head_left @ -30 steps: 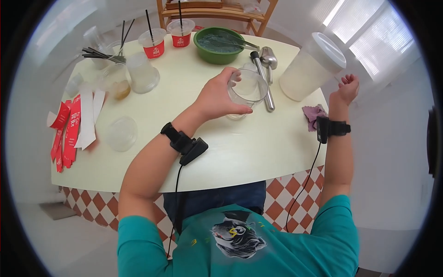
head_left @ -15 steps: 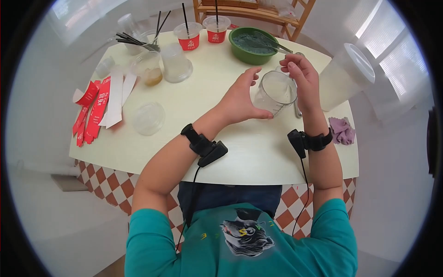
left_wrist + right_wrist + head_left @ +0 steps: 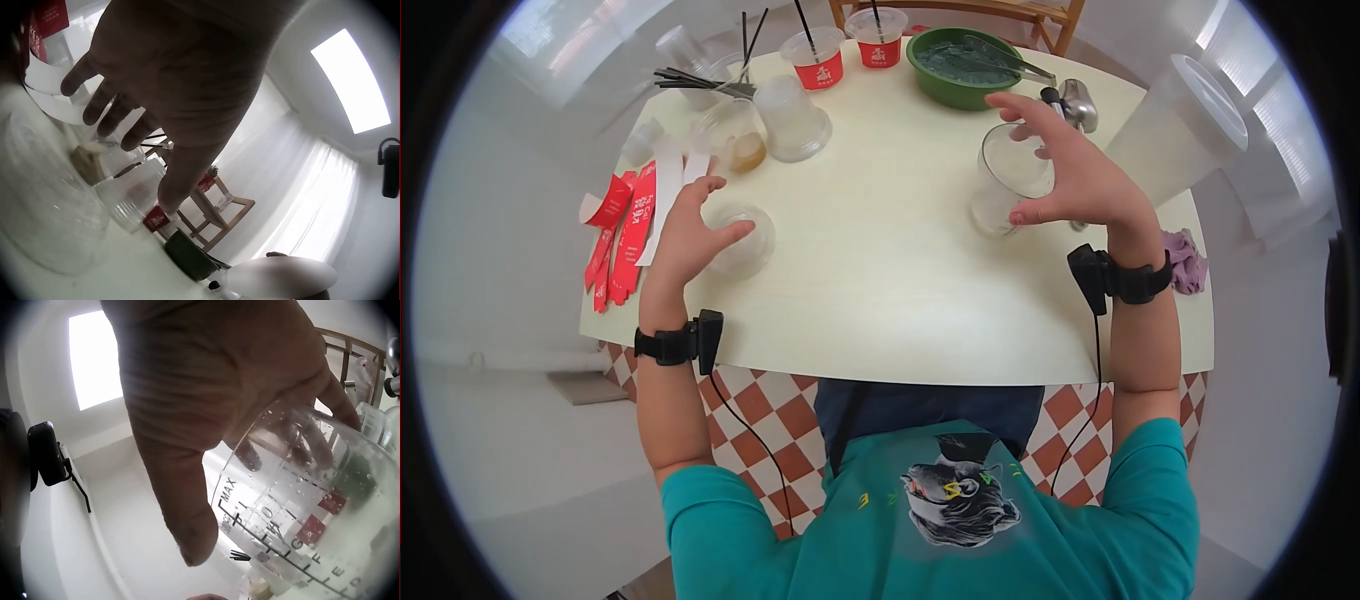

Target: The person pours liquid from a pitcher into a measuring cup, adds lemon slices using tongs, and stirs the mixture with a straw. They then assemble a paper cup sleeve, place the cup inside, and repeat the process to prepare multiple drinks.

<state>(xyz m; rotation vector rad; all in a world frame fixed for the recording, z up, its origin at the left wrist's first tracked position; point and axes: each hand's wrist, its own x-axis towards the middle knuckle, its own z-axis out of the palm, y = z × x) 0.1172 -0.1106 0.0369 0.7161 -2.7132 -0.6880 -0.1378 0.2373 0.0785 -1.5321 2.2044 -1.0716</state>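
Observation:
My right hand is beside a clear measuring cup that stands on the table. Its fingers and thumb are spread around the cup's right side. In the right wrist view the thumb points straight down near the wall of the cup, which bears black marks and "MAX"; fingers show through it. Over to the left, my left hand reaches above a round clear plastic lid, thumb stretched over it and nothing held. The left wrist view shows those fingers loosely spread, with the lid below.
Red and white paper strips lie left of the left hand. Behind stand upturned clear cups, black straws, red-labelled cups and a green bowl with tongs. A tall lidded jug and purple cloth are at right.
My left hand has let go of the measuring cup and moved left to the lid. My right hand has come in from the right to the cup. The head view has shifted.

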